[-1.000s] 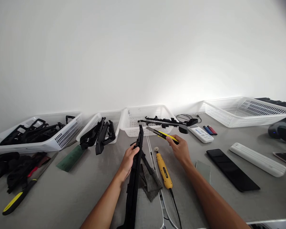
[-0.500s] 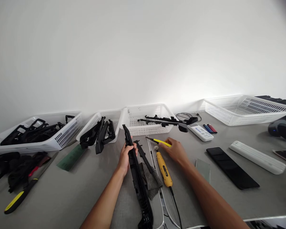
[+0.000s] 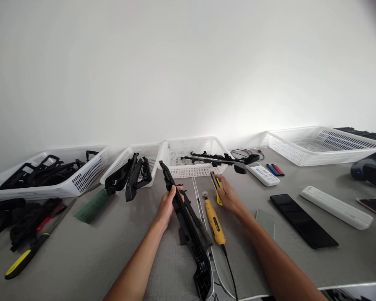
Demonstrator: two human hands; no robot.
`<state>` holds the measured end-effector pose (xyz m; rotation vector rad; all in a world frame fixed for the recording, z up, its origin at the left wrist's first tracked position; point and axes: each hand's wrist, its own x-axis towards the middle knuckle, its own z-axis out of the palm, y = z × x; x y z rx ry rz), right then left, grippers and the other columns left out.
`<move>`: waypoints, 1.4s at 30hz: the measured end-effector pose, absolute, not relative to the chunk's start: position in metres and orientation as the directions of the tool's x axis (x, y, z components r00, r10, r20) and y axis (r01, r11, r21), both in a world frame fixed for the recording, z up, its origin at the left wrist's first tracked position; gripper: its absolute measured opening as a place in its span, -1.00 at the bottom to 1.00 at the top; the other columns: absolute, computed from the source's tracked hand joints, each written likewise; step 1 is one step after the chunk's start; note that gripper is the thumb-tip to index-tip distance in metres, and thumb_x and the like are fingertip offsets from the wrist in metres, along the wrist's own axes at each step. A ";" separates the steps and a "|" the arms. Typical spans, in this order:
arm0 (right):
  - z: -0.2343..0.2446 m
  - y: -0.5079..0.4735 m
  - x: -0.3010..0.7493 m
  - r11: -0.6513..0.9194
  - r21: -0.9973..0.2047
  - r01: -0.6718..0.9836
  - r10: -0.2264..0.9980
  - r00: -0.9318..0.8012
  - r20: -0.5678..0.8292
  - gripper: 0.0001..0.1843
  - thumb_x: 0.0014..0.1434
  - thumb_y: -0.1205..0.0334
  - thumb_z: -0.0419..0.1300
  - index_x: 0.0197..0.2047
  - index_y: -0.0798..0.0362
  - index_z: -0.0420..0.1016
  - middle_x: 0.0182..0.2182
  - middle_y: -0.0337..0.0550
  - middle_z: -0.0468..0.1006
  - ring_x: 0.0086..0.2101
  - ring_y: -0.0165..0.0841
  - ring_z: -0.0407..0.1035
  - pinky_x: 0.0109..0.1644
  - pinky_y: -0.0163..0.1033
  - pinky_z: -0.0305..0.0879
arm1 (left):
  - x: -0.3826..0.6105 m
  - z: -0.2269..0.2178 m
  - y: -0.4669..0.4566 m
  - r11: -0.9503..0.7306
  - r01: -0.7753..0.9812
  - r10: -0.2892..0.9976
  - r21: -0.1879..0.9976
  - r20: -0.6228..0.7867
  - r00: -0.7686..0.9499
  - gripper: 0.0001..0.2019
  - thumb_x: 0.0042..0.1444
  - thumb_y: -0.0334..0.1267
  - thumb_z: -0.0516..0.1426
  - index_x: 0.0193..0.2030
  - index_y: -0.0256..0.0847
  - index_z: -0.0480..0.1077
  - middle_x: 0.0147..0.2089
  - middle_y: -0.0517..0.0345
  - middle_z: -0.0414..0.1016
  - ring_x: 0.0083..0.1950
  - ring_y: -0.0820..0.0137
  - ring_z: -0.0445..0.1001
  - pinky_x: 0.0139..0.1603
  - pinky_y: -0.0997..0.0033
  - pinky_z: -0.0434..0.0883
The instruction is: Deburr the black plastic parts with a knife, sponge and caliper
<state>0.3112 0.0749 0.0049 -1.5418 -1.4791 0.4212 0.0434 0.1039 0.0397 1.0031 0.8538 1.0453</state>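
My left hand is closed round a long black plastic trim part that runs from near the middle basket down towards me, tilted to the left at its far end. My right hand grips a yellow utility knife, blade end pointing away, just right of the part. A yellow corded rotary tool lies on the table between my hands. Grey abrasive cloth pieces lie under the part.
White baskets stand along the wall: one with black parts, one, a middle one with a long black part across it, one at right. A phone, white bar, remote and yellow-handled knife lie about.
My left hand has swung the black part's far end from upright to leaning left and lowered it. My right hand drew the yellow knife down and turned it to point away.
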 end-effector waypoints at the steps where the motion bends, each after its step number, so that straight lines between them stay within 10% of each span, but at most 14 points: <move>1: 0.000 0.077 0.312 0.179 -0.782 0.597 0.912 0.198 0.359 -0.36 0.16 0.33 0.02 0.32 0.01 0.40 0.19 0.03 0.54 0.15 -0.14 0.47 0.32 0.00 0.36 | 0.044 0.039 0.104 0.164 -0.274 0.955 0.948 -0.083 0.285 -0.27 0.04 0.43 0.32 -0.03 -0.28 0.54 -0.46 0.18 0.51 -0.45 0.37 0.44 -0.40 0.38 0.41; 22: 0.012 0.057 0.331 0.010 -0.563 0.827 0.858 0.282 0.430 -0.39 0.31 0.05 0.13 0.36 0.05 0.48 0.39 0.05 0.44 0.42 0.06 0.16 0.46 0.24 0.19 | 0.041 0.036 0.104 0.141 -0.248 0.935 0.958 -0.047 0.350 -0.17 0.05 0.51 0.25 0.03 -0.32 0.51 -0.40 -0.07 0.69 -0.44 0.18 0.64 -0.37 0.26 0.51; 30: -0.016 -0.065 0.370 -0.339 -0.342 0.876 0.825 0.451 0.340 -0.33 0.26 -0.21 0.11 0.24 0.02 0.60 0.30 0.19 0.52 0.33 0.35 0.27 0.23 0.50 0.32 | 0.043 0.042 0.096 0.151 -0.381 0.940 0.912 -0.013 0.340 -0.35 0.18 0.40 0.21 0.05 -0.16 0.30 -0.41 0.12 0.64 -0.44 0.16 0.64 -0.42 0.27 0.46; 36: -0.031 -0.121 0.348 -0.011 -0.433 0.901 0.899 0.198 0.390 -0.47 0.33 0.05 0.10 0.31 -0.15 0.56 0.32 -0.07 0.54 0.31 0.03 0.40 0.29 0.16 0.46 | 0.045 0.047 0.088 0.155 -0.378 0.881 0.913 0.046 0.471 -0.75 0.19 -0.17 0.16 -0.06 -0.09 0.21 -0.30 0.17 0.64 -0.39 0.25 0.61 -0.32 0.24 0.47; 42: -0.001 -0.068 0.323 -0.027 -0.454 0.891 0.925 0.194 0.327 -0.43 0.31 0.15 0.11 0.36 -0.04 0.51 0.36 -0.02 0.48 0.37 0.03 0.30 0.40 0.22 0.32 | 0.046 0.052 0.086 0.132 -0.289 0.889 0.948 0.016 0.457 -0.57 0.25 0.11 0.26 0.03 -0.11 0.28 -0.25 0.12 0.64 -0.36 0.26 0.60 -0.25 0.23 0.51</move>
